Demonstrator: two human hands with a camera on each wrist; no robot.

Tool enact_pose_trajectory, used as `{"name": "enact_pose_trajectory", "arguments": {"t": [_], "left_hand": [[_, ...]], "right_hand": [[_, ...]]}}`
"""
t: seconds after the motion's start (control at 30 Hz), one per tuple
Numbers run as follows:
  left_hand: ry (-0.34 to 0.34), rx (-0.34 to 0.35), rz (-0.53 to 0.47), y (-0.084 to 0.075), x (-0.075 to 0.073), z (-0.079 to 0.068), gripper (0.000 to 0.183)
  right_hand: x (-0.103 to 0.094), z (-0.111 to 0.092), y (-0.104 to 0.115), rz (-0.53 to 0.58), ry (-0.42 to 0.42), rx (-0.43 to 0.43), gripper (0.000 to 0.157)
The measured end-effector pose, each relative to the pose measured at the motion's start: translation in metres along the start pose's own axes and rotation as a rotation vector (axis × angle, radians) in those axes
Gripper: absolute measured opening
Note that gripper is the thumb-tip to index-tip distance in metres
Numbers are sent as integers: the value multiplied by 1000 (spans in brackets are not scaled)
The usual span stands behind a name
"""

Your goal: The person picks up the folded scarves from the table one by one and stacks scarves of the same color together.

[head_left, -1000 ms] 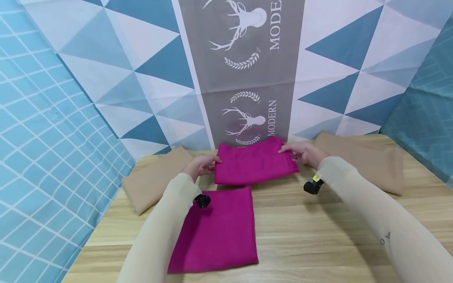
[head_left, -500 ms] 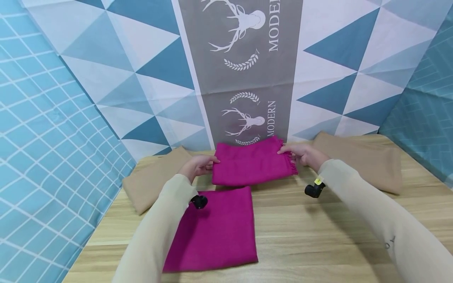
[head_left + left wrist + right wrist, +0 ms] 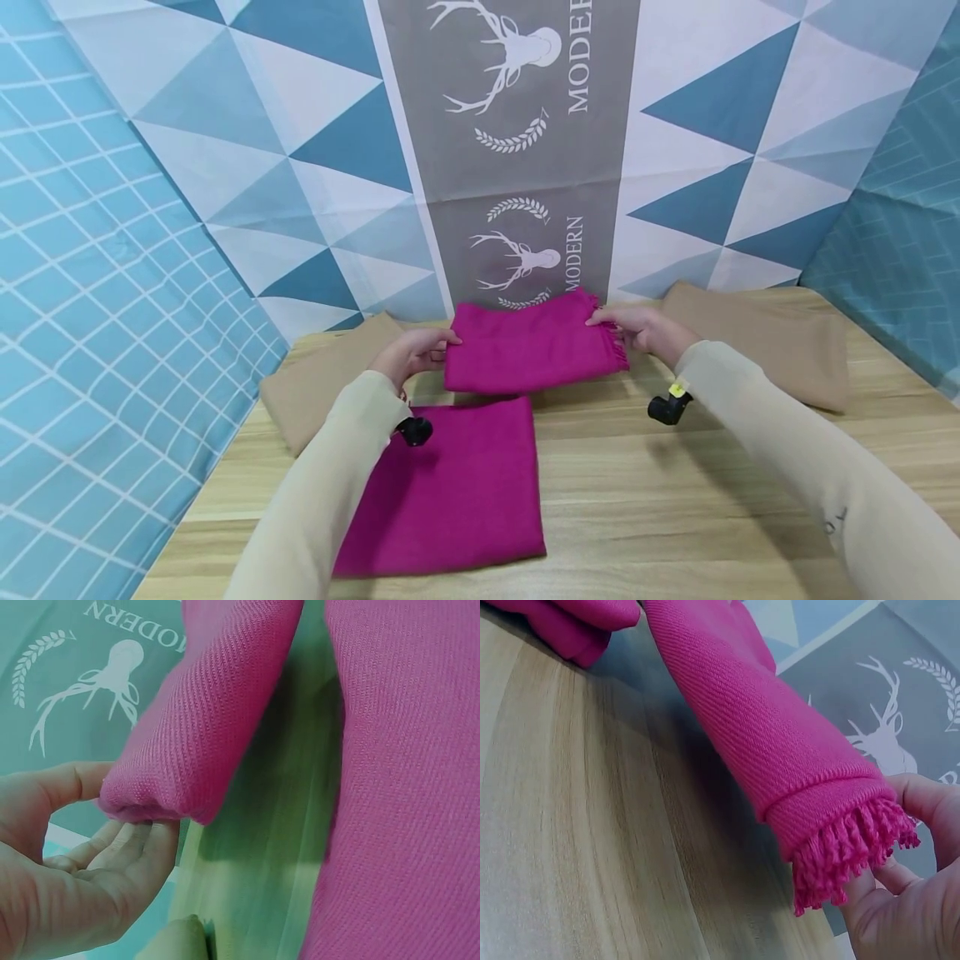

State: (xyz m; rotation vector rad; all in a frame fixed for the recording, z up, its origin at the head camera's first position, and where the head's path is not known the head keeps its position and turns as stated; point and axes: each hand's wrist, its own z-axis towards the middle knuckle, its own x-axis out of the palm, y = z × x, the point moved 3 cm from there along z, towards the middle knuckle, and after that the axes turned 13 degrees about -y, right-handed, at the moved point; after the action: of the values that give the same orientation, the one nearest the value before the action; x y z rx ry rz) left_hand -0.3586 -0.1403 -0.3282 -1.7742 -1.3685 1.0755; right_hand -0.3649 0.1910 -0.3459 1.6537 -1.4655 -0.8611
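A folded magenta scarf is stretched between my two hands at the back of the table, before the grey wall strip. My left hand pinches its left end, thumb above and fingers beneath in the left wrist view. At the fringed right end, my right hand pinches the scarf, and the fringe hangs beside the fingers in the right wrist view. Nearer to me, a second folded magenta cloth lies flat on the table, partly covered by my left sleeve.
Folded tan cloths lie on both sides, one at the left and one at the right. The wooden table meets a patterned fabric wall behind and a blue checked sheet at the left.
The scarf has shifted slightly left, its left end most, along with my left hand. My right hand has barely moved and both hands still pinch the ends.
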Motion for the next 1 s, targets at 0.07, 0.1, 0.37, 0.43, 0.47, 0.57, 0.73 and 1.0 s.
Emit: {"name": "enact_pose_trajectory", "arguments": {"t": [0.07, 0.1, 0.37, 0.43, 0.47, 0.57, 0.73, 1.0], "left_hand": [[5, 0, 1, 0, -1, -2, 5], [7, 0, 3, 0, -1, -2, 5], [3, -15, -15, -1, -4, -7, 7], [6, -14, -15, -1, -4, -8, 7], [9, -12, -13, -1, -5, -9, 8], [9, -10, -6, -1, -5, -13, 9], [13, -12, -12, -1, -6, -16, 9], [12, -6, -11, -1, -7, -20, 11]], "right_hand": [[0, -1, 0, 10, 6, 3, 10], [1, -2, 0, 20, 5, 7, 12], [3, -8, 1, 53, 14, 24, 11], [3, -9, 1, 51, 13, 20, 11], [3, -10, 1, 48, 14, 17, 10], [4, -12, 2, 30, 24, 3, 8], [5, -16, 2, 44, 34, 21, 9], [7, -20, 2, 46, 46, 37, 10]]}}
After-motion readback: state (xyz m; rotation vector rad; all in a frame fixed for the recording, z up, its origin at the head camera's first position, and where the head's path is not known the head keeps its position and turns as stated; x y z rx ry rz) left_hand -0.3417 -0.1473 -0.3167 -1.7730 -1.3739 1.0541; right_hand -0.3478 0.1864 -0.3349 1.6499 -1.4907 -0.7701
